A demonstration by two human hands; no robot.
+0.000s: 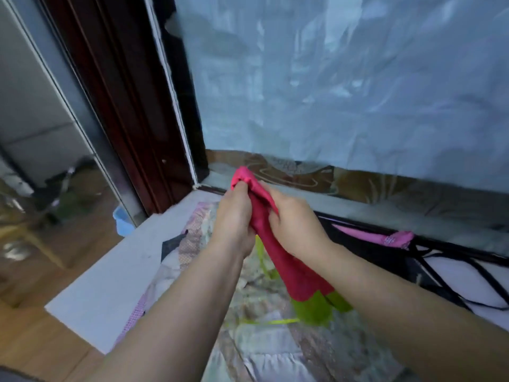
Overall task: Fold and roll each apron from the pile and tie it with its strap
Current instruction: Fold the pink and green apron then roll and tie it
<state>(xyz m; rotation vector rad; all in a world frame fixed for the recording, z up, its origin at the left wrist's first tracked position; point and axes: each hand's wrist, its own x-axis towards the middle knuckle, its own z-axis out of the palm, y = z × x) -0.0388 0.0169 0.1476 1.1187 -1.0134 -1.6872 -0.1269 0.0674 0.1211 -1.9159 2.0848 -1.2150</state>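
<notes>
Gripping one red apron (297, 274) bunched in my left hand (234, 216) and right hand (297, 224), I see bare tabletop (110, 277) along the left edge, beside one pile (261, 340).

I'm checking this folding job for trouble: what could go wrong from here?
Left hand and right hand grip the red apron bunched in the air, so any fold may come out uneven. Its green strap trails onto the cloths below and might snag or drag them.
</notes>
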